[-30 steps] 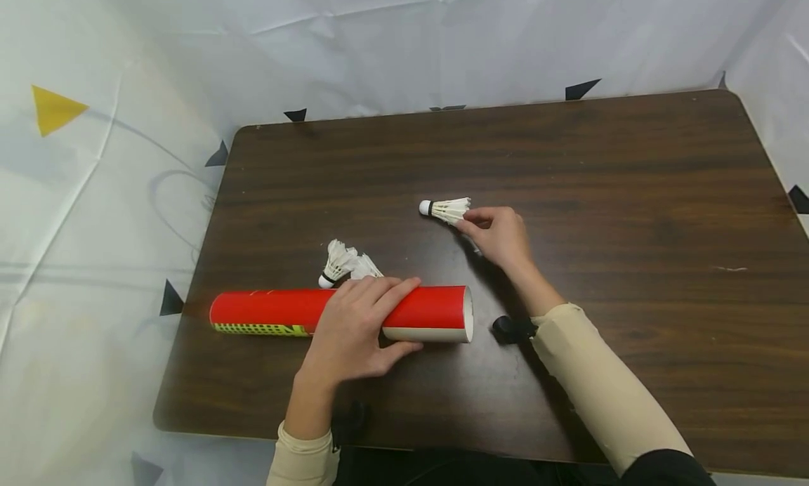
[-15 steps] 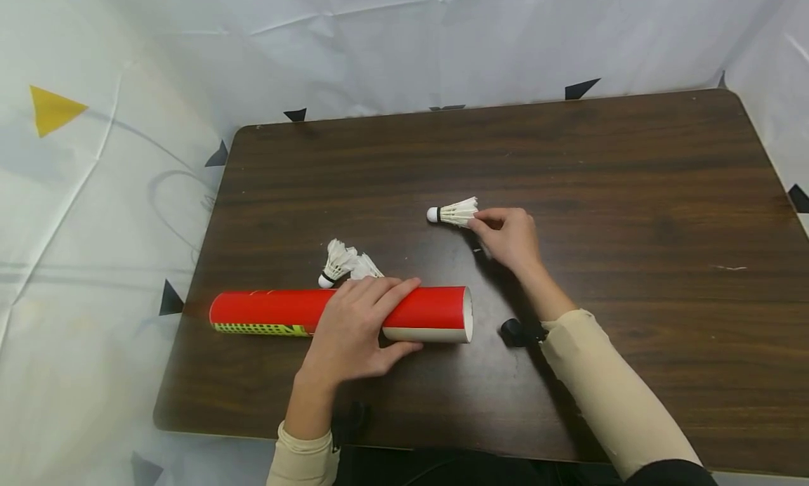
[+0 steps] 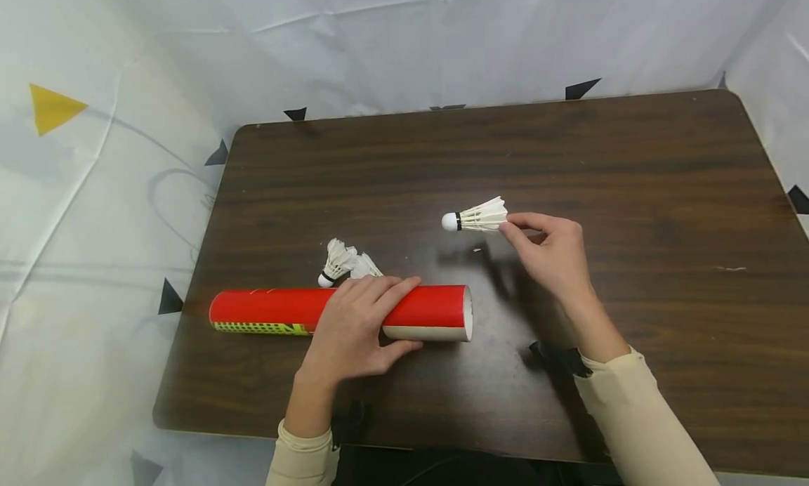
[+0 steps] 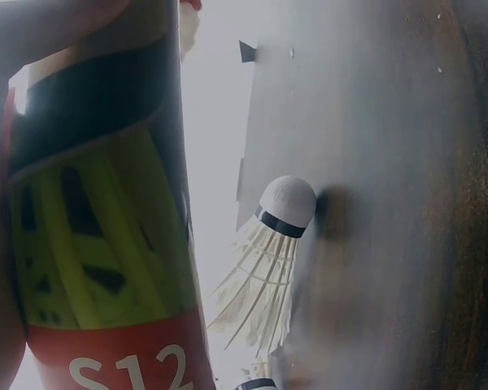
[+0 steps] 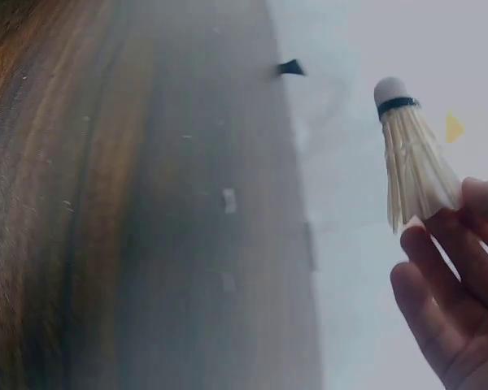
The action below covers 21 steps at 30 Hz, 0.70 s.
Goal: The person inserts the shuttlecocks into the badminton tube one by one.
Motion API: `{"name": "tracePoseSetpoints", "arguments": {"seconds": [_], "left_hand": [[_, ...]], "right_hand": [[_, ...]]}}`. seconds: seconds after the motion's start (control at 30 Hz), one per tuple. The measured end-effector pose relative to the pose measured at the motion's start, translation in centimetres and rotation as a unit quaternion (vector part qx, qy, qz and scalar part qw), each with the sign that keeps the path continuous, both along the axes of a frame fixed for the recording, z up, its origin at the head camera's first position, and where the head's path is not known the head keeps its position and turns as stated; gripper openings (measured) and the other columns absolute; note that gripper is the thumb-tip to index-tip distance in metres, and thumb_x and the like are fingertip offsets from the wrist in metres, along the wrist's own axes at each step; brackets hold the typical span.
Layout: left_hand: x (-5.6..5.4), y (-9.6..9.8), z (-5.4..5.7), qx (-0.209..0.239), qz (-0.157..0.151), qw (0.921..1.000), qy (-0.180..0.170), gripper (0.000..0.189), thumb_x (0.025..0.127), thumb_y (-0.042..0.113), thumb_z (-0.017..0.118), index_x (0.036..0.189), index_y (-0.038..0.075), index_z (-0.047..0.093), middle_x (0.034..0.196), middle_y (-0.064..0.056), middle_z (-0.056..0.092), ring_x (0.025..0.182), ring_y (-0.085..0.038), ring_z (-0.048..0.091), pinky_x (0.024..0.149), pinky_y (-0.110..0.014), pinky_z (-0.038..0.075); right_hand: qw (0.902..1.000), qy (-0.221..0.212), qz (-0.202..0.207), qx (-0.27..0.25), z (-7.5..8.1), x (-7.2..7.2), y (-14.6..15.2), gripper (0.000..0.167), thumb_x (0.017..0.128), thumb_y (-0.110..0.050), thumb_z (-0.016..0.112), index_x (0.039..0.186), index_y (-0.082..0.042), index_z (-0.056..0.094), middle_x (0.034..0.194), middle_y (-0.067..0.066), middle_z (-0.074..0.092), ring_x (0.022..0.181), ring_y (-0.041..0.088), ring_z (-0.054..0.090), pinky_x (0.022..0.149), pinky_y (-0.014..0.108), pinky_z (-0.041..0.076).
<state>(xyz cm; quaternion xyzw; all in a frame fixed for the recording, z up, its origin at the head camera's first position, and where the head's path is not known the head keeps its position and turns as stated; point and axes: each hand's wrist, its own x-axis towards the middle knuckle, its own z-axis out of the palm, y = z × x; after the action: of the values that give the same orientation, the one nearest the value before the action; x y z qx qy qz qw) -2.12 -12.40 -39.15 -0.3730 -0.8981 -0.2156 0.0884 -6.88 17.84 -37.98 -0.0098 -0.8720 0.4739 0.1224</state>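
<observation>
A red shuttlecock tube (image 3: 272,305) lies sideways near the table's front left, its open end facing right. My left hand (image 3: 354,324) grips it round the middle, fingers over the top and thumb on the near side. With thumb and fingertips, my right hand (image 3: 556,254) pinches a white shuttlecock (image 3: 477,216) by its feather edge. That shuttlecock is off the table, cork pointing left; the right wrist view shows the pinch on its skirt (image 5: 415,162). Behind the tube lie a second shuttlecock (image 3: 339,260) and another (image 3: 365,266), partly hidden by the left hand and tube.
The brown wooden table (image 3: 632,191) carries a small white scrap (image 3: 477,249) below the raised shuttlecock. White sheeting (image 3: 392,50) with black and yellow triangles stands behind and at both sides of the table.
My right hand has moved right and toward me, lifting the pinched shuttlecock higher; its shadow now lies apart from it. My left hand and the tube have stayed in place.
</observation>
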Motion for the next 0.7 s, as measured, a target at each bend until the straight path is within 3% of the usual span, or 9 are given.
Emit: {"name": "tracePoseSetpoints", "arguments": {"seconds": [0.13,0.37,0.53,0.7], "left_hand": [[-0.1,-0.1,0.1,0.000,-0.001,1.0000,0.000,0.080,0.072,0.051,0.079,0.141,0.020,0.053,0.120,0.001,0.062,0.107,-0.018,0.058,0.090,-0.040,0.046],[-0.2,-0.1,0.1,0.000,-0.001,1.0000,0.003,0.081,0.072,0.052,0.079,0.141,0.020,0.052,0.120,0.001,0.062,0.107,-0.018,0.058,0.091,-0.040,0.046],[-0.3,-0.2,0.2,0.003,0.001,1.0000,0.003,0.080,0.072,0.052,0.078,0.141,0.020,0.052,0.120,0.001,0.062,0.107,-0.018,0.058,0.091,-0.041,0.046],[-0.4,-0.2,0.2,0.006,0.001,1.0000,0.004,0.080,0.073,0.052,0.078,0.142,0.022,0.052,0.120,0.001,0.062,0.108,-0.018,0.058,0.092,-0.040,0.046]], "right_hand": [[0.9957,0.089,0.009,-0.022,1.3,1.7,0.1,0.011,0.081,-0.004,0.077,0.092,-0.001,0.078,0.082,0.010,0.073,0.067,-0.010,0.061,0.065,0.012,0.048],[0.9661,0.239,0.069,-0.068,3.7,4.1,-0.4,0.005,0.074,0.008,0.076,0.077,0.007,0.073,0.074,0.016,0.068,0.075,0.007,0.062,0.070,0.018,0.049],[0.9489,0.293,0.092,-0.074,4.6,5.9,-0.6,0.002,0.071,0.008,0.074,0.072,0.007,0.072,0.074,0.017,0.068,0.078,0.014,0.063,0.076,0.020,0.048],[0.9381,0.316,0.117,-0.080,4.0,7.2,0.2,0.009,0.077,-0.002,0.076,0.072,0.004,0.073,0.074,0.014,0.069,0.077,0.015,0.064,0.077,0.021,0.049]]}}
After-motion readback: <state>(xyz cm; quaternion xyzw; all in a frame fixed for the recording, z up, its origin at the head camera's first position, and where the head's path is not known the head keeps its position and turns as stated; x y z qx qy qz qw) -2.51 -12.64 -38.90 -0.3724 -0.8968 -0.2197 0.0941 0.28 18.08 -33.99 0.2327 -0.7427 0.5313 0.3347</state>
